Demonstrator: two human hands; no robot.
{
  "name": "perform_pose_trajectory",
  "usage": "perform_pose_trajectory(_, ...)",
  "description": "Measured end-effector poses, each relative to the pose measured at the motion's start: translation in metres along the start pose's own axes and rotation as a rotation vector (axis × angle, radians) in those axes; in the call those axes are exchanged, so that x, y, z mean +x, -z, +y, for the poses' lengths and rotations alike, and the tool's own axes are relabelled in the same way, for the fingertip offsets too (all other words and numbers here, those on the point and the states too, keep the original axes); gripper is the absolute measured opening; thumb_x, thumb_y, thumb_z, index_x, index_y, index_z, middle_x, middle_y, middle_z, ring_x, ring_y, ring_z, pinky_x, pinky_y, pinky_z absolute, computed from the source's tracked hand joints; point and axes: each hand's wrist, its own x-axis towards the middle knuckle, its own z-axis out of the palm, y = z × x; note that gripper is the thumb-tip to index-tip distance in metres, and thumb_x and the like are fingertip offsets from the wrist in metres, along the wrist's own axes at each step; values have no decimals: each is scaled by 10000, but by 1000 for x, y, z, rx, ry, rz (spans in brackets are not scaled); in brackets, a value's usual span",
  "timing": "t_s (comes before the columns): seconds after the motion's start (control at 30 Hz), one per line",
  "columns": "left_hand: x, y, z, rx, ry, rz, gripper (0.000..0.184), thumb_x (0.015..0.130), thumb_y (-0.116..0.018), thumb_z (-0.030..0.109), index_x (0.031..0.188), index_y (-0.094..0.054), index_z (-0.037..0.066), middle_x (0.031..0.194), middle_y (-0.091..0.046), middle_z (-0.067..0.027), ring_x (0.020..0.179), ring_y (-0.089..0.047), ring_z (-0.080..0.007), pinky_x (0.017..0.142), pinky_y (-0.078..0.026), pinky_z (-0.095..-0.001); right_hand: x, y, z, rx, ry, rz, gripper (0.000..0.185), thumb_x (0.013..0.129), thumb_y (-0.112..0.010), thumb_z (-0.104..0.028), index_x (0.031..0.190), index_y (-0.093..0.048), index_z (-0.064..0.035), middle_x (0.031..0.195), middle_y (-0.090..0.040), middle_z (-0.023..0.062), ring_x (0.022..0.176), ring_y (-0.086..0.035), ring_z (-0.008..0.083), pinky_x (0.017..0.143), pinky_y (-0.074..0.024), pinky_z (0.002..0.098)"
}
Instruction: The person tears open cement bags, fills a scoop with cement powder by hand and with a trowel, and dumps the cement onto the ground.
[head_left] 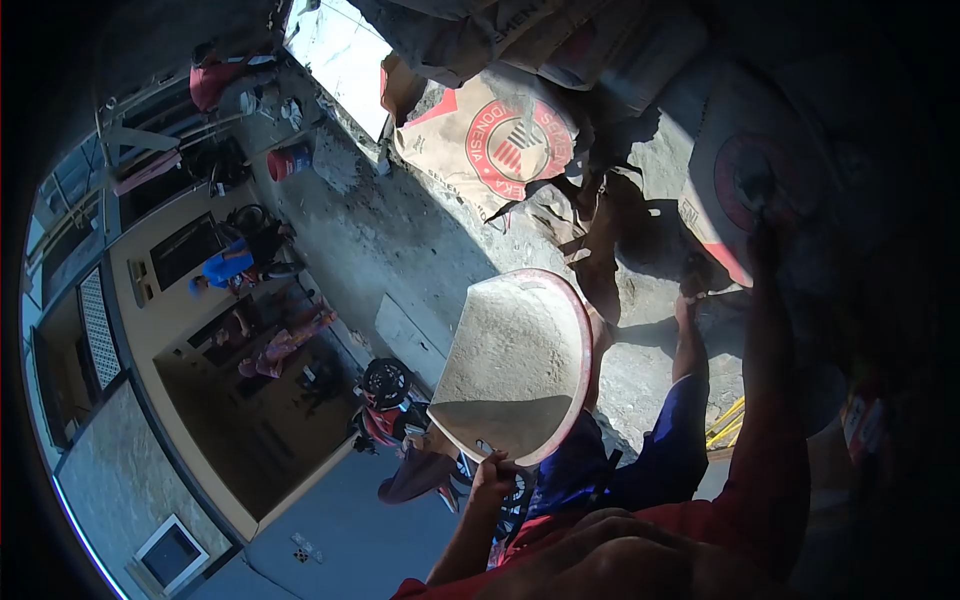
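My left hand (490, 477) is closed on the near rim of a pale scoop-like tub (515, 350) with one straight, open side. Grey powder lies inside it, partly in shadow. My right arm reaches forward into deep shade, where my right hand (765, 240) appears closed around the end of a trowel-like tool (757, 187). That tool's rounded grey end is over a paper cement sack (735, 170) with a red emblem. Shadow hides most of the fingers. A torn cement sack (510, 145) lies beyond the tub.
More cement sacks (600, 45) are piled at the top. My bare leg and foot (693, 280) stand on dusty ground. Motorcycles (385, 385) are parked to the left, near a house. A person in blue (228, 265) and another in red (212, 80) are farther off, beside a red bucket (285, 163).
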Motion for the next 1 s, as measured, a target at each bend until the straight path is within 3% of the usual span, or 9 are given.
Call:
perform_pose_trajectory(0.13,-20,-21,5,11,30,13,151,784,-597,189,683,-522,106,556,-519,-28,507,-534,-200,472,-446,-312,-8,-13,0,531,-278,-262,366,850,-575,-254,1152,-537,-50,1020,-598,145,969,-589,285,866,-469,407)
perform_pose_trajectory(0.23,5,9,8,129,-81,-20,216,800,-569,194,611,-474,149,526,-446,15,450,-466,-151,415,-376,-292,-21,0,-9,1303,-658,-603,347,861,-584,-213,1153,-522,-38,975,-602,125,921,-612,254,861,-477,396)
perform_pose_trajectory(0.37,-51,-23,27,-33,17,-99,296,784,-573,156,565,-375,185,466,-370,47,356,-376,-118,340,-288,-270,-51,117,-72,1880,-453,-730,186,883,-585,-191,1024,-547,-75,916,-592,69,906,-608,209,799,-504,360)
perform_pose_trajectory(0.47,-36,-6,30,-238,0,-109,76,769,-567,134,767,-533,65,647,-592,-69,532,-575,-237,525,-496,-328,-71,175,-104,2144,-453,-1128,170,850,-589,-183,983,-559,-82,885,-592,62,850,-595,212,800,-502,379)
perform_pose_trajectory(0.57,-43,10,49,-284,1,-171,81,764,-559,127,774,-543,48,654,-609,-79,565,-607,-255,583,-534,-350,-100,246,-160,1788,-551,-1371,166,794,-541,-119,955,-562,-87,805,-567,77,738,-565,195,719,-492,372)
perform_pose_trajectory(0.7,-67,15,83,-78,-41,-220,186,763,-555,207,604,-484,140,524,-520,-24,440,-529,-209,413,-415,-318,-114,236,-190,1473,-454,-1386,166,764,-511,-108,919,-565,-87,714,-546,70,614,-541,191,593,-469,351)
perform_pose_trajectory(0.77,-51,24,104,-43,-38,-251,189,762,-557,210,603,-478,144,508,-484,-10,414,-491,-199,393,-388,-312,-100,226,-218,1124,-552,-1470,193,777,-567,-213,911,-582,-76,625,-506,39,496,-484,180,504,-428,334)
perform_pose_trajectory(0.9,-34,3,148,-79,-128,-192,206,759,-570,206,597,-450,159,491,-416,16,360,-385,-177,353,-330,-306,-102,330,-374,438,-31,-955,516,756,-658,-505,967,-599,-37,696,-583,57,581,-565,174,543,-458,357)
perform_pose_trajectory(1.0,-37,12,185,-106,-102,-283,163,765,-573,171,631,-487,141,505,-436,4,376,-405,-168,364,-338,-297,-88,331,-435,350,241,-626,558,730,-696,-482,1004,-578,-11,848,-629,145,801,-631,288,694,-488,407)
